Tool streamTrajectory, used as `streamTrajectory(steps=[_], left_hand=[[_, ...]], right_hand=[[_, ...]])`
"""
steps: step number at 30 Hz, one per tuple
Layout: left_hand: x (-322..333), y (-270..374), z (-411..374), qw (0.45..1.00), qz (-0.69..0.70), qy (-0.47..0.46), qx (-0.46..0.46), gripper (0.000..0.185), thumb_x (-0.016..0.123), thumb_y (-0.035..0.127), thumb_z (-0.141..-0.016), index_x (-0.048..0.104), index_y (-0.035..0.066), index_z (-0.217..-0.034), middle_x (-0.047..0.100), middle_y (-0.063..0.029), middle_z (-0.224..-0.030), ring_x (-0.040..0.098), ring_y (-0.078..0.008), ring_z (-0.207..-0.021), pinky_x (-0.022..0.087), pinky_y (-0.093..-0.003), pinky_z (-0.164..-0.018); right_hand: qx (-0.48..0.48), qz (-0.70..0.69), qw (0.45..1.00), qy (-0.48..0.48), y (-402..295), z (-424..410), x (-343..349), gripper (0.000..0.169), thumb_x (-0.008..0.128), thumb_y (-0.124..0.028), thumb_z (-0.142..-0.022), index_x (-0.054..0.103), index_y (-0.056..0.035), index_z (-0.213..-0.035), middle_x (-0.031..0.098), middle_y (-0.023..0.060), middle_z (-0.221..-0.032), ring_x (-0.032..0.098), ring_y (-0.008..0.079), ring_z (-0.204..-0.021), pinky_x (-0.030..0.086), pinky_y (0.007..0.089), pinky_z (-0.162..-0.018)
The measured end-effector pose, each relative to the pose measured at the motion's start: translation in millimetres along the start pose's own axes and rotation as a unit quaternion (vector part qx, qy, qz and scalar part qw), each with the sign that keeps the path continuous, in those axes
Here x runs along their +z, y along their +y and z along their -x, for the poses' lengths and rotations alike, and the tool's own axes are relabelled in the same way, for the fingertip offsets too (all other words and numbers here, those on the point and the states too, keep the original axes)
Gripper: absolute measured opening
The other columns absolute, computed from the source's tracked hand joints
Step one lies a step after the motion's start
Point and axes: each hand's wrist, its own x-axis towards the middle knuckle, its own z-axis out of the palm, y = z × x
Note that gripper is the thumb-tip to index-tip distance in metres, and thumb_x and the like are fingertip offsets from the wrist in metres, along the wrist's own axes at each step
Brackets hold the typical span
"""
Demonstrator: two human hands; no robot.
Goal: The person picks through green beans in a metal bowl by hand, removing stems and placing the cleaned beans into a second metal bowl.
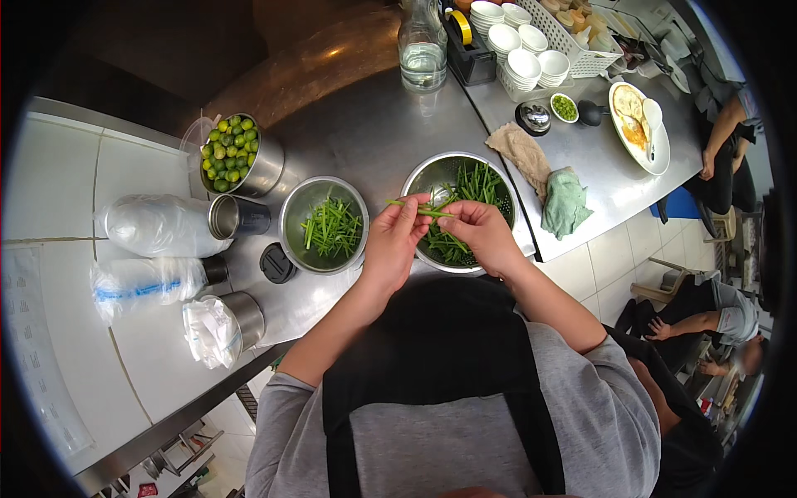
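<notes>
Between my two hands are thin green stalks (425, 211), pinched over a perforated metal colander (416, 176). My left hand (398, 233) grips them at the left, thumb against fingers. On the other side, my right hand (476, 227) holds their right end between thumb and fingertips. More cut green stems (476, 187) lie in the colander, partly hidden by my hands. Just left stands a stainless steel bowl (291, 215) with short cut green pieces (333, 227) heaped in it.
Left are a metal pot (266, 163) of small green citrus fruits, a tumbler (246, 216), a black lid (277, 263) and plastic-wrapped stacks (159, 224). A glass carafe (423, 53) stands behind. Cloths (565, 202), a bell (533, 118) and an oval plate (661, 155) lie right, near two people.
</notes>
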Motion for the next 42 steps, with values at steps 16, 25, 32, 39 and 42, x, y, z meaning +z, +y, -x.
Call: streamTrajectory(steps=[16, 25, 32, 39, 42], left_hand=[[-6.9, 10.0, -1.1, 0.996, 0.055, 0.063, -0.005, 0.026, 0.050, 0.025, -0.097, 0.060, 0.003, -0.106, 0.060, -0.0002, -0.091, 0.053, -0.0086, -0.083, 0.045, -0.0233, -0.076], [-96.1, 52.8, 11.0, 0.775, -0.578, 0.220, 0.125, 0.043, 0.051, 0.021, -0.093, 0.045, 0.002, -0.132, 0.056, -0.0111, -0.114, 0.053, -0.0219, -0.107, 0.042, -0.0370, -0.092], [-23.4, 54.5, 28.0, 0.708, -0.663, 0.043, 0.241, 0.052, 0.068, 0.020, -0.082, 0.051, 0.009, -0.129, 0.052, -0.0162, -0.125, 0.050, -0.0302, -0.115, 0.041, -0.0354, -0.095], [-4.9, 36.5, 16.0, 0.828, -0.523, -0.022, 0.202, 0.016, 0.067, 0.011, -0.082, 0.069, 0.005, -0.097, 0.064, -0.0088, -0.088, 0.062, -0.0201, -0.078, 0.049, -0.0301, -0.071], [-7.6, 42.4, 17.0, 0.858, -0.471, 0.011, 0.204, 0.014, 0.066, 0.009, -0.083, 0.070, 0.003, -0.095, 0.064, -0.0077, -0.085, 0.061, -0.0173, -0.074, 0.048, -0.0279, -0.069]], right_hand=[[-0.001, 0.005, 1.000, 0.006, 2.5, -1.0, -3.0, 0.010, 0.061, -0.003, -0.087, 0.062, 0.0000, -0.096, 0.061, -0.0023, -0.078, 0.051, 0.0017, -0.069, 0.042, 0.0174, -0.063], [0.011, 0.005, 1.000, 0.016, 1.3, -0.9, -2.4, 0.010, 0.062, -0.004, -0.086, 0.064, 0.0008, -0.095, 0.060, -0.0029, -0.077, 0.051, 0.0018, -0.068, 0.041, 0.0177, -0.062], [0.021, 0.043, 0.999, -0.005, 3.8, -2.4, -1.3, 0.009, 0.064, -0.005, -0.085, 0.065, 0.0005, -0.093, 0.060, -0.0033, -0.076, 0.051, 0.0017, -0.068, 0.041, 0.0182, -0.062], [0.010, 0.059, 0.998, -0.027, -2.5, 4.6, 2.5, 0.008, 0.064, -0.005, -0.085, 0.065, 0.0003, -0.092, 0.062, -0.0026, -0.077, 0.052, 0.0020, -0.069, 0.042, 0.0180, -0.064], [0.015, 0.062, 0.998, -0.019, -0.5, 4.4, -1.2, 0.009, 0.064, -0.005, -0.085, 0.065, 0.0002, -0.092, 0.062, -0.0023, -0.078, 0.053, 0.0024, -0.069, 0.043, 0.0186, -0.064]])
